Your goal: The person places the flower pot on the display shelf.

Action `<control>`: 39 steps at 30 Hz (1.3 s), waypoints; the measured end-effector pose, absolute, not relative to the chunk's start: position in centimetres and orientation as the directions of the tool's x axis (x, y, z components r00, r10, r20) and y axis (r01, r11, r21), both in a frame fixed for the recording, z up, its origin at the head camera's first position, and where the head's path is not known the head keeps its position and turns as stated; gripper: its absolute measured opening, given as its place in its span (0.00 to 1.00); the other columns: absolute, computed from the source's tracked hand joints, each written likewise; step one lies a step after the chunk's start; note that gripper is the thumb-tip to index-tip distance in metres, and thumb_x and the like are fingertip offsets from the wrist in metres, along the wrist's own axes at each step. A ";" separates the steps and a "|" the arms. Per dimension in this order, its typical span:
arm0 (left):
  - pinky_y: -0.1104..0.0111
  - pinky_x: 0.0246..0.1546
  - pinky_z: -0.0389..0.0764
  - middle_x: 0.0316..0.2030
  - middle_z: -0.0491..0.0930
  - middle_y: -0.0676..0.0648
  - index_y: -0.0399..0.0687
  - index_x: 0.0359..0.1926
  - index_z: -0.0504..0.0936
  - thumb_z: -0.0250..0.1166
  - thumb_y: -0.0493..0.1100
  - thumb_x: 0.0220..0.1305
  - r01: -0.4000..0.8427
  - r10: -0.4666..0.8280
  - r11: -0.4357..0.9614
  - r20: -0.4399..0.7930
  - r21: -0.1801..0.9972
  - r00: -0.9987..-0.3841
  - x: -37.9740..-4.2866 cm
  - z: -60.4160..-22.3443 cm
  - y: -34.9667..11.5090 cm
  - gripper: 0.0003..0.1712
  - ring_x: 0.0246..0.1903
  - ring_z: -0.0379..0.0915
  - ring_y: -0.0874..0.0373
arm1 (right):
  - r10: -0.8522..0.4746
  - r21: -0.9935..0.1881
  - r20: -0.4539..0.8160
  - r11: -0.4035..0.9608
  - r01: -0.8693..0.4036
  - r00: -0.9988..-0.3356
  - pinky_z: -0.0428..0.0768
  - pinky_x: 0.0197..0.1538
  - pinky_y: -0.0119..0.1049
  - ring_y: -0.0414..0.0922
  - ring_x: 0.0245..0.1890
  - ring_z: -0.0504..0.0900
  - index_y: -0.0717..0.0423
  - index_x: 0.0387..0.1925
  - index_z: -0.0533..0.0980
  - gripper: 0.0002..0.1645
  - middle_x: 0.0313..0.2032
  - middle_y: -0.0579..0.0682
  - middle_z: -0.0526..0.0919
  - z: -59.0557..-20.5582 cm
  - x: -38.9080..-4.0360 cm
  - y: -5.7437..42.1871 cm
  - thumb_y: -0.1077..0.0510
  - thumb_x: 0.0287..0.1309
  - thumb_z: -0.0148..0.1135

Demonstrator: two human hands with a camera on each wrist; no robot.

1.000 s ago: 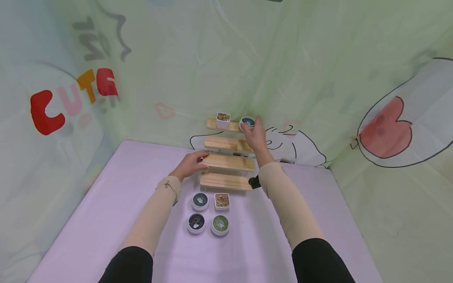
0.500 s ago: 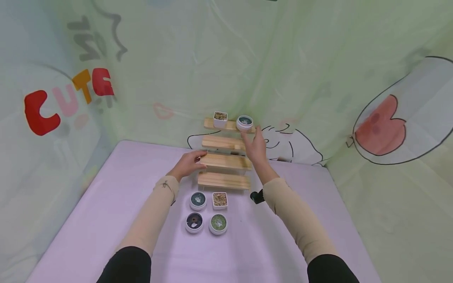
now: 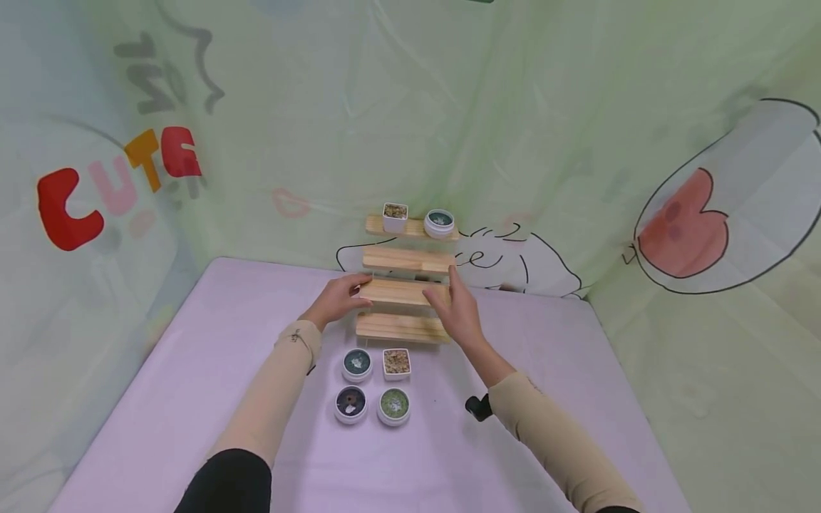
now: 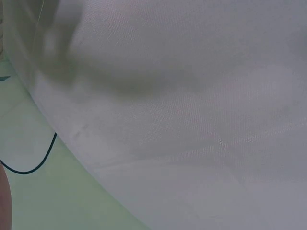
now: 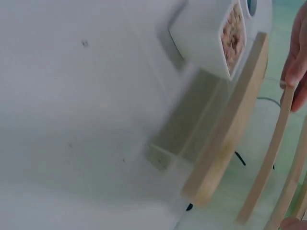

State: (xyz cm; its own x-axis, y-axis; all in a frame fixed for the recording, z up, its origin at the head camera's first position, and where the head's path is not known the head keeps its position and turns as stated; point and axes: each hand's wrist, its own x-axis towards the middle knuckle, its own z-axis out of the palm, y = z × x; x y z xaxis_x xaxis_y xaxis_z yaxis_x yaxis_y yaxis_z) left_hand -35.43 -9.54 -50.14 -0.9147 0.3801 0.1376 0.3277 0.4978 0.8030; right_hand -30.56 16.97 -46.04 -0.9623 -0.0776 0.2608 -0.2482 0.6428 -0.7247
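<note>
A tiered stand of wooden boards (image 3: 396, 328) stands against the back wall. My left hand (image 3: 336, 298) holds the left end of its second board from the bottom, thumb below and fingers above; the right wrist view also shows this left hand (image 5: 298, 62) on the board end. With fingers spread and nothing in its grasp, my right hand (image 3: 459, 312) is at the right ends of the middle boards. On the top board sit a square white pot (image 3: 395, 222) with tan grains and a round white pot (image 3: 439, 224) with dark teal contents.
In front of the stand, on the lilac cloth (image 3: 282, 470), are a teal-filled round pot (image 3: 357, 363), a square pot of tan grains (image 3: 396, 363), a dark-filled round pot (image 3: 350, 404) and a green-filled round pot (image 3: 394, 406). A printed green curtain (image 3: 308, 142) hangs behind.
My right hand has let go of the round pot on the top board's right side and moved down to the middle boards. My left hand keeps its hold on the stand.
</note>
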 end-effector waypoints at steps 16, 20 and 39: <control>0.66 0.66 0.71 0.67 0.67 0.36 0.33 0.66 0.69 0.71 0.38 0.58 0.329 0.389 0.482 0.139 0.812 -0.911 -35.3 -50.4 -9.5 0.37 0.66 0.64 0.45 | -0.118 -0.818 0.180 0.533 -0.215 -0.977 0.65 0.70 0.39 0.54 0.72 0.56 0.67 0.74 0.50 0.49 0.74 0.60 0.53 -49.8 -22.5 15.9 0.48 0.64 0.63; 0.66 0.66 0.71 0.67 0.67 0.36 0.34 0.67 0.69 0.71 0.38 0.58 0.330 0.386 0.474 0.144 0.816 -0.911 -35.4 -50.5 -9.5 0.37 0.66 0.65 0.45 | -0.126 -0.833 0.142 0.520 -0.187 -0.982 0.65 0.70 0.40 0.55 0.72 0.57 0.68 0.73 0.50 0.49 0.74 0.62 0.52 -51.6 -20.1 15.6 0.50 0.64 0.64; 0.65 0.67 0.70 0.67 0.66 0.36 0.33 0.67 0.69 0.71 0.38 0.58 0.314 0.374 0.477 0.134 0.821 -0.918 -35.2 -50.2 -9.6 0.37 0.66 0.64 0.44 | -0.168 -0.795 0.131 0.571 -0.205 -0.977 0.64 0.70 0.51 0.59 0.69 0.62 0.72 0.71 0.54 0.56 0.70 0.67 0.60 -57.4 -13.9 14.0 0.44 0.55 0.71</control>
